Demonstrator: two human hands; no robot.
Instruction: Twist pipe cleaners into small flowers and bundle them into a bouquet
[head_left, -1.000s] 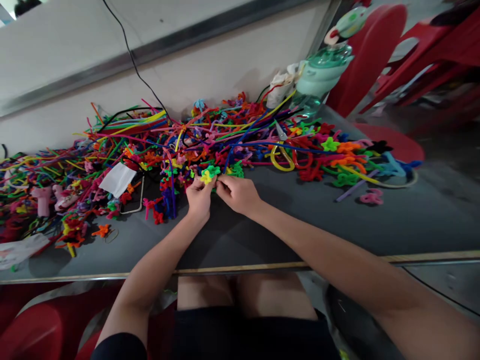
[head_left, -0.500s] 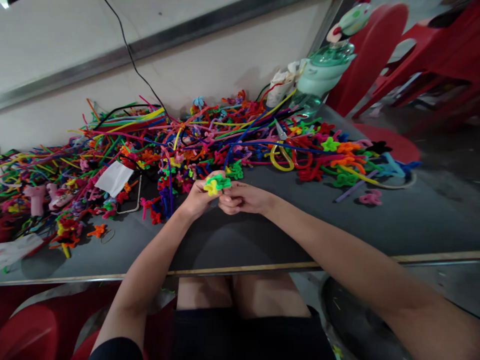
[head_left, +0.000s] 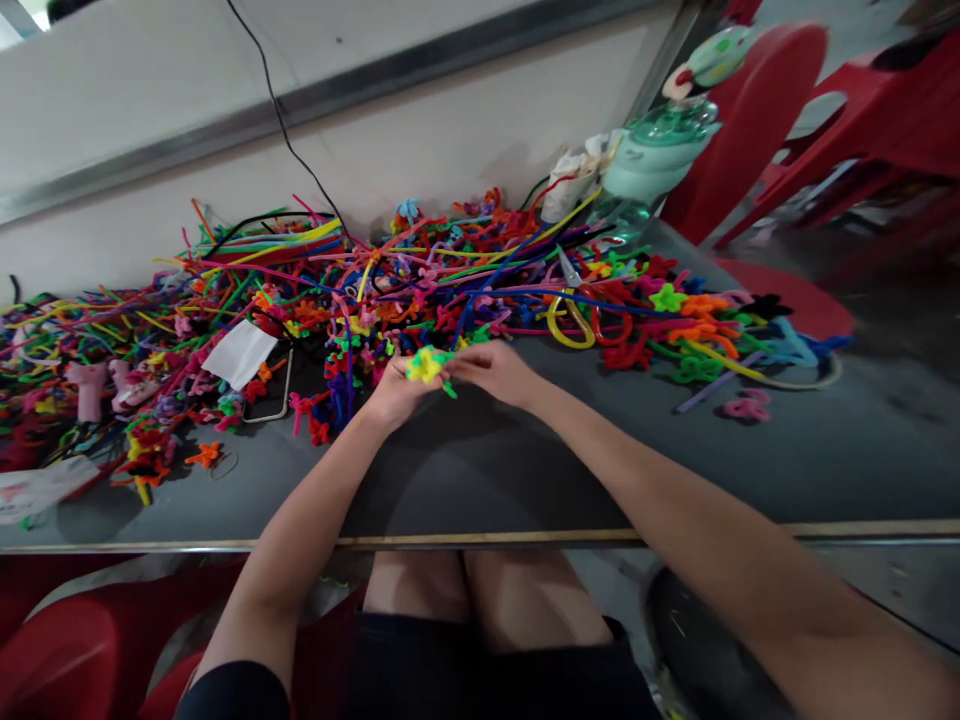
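Note:
My left hand (head_left: 396, 393) is closed around a small flower twisted from yellow and green pipe cleaners (head_left: 427, 365), held just above the grey table (head_left: 525, 470). My right hand (head_left: 491, 370) meets it from the right, fingers pinched on the flower's green stem end. Both hands sit at the near edge of a big heap of coloured pipe cleaners (head_left: 390, 285) and finished twisted shapes.
Yellow-handled scissors (head_left: 564, 312) lie in the heap to the right. A white paper (head_left: 238, 354) and pink figures (head_left: 90, 385) lie left. A mint-green bottle (head_left: 649, 160) stands at the back right, red plastic chairs (head_left: 757, 110) beyond. A black cable (head_left: 285, 130) runs down the wall.
The flower was lifted off the heap's edge and turned between both hands. My right hand shifted from under the flower to its right side, gripping the stem.

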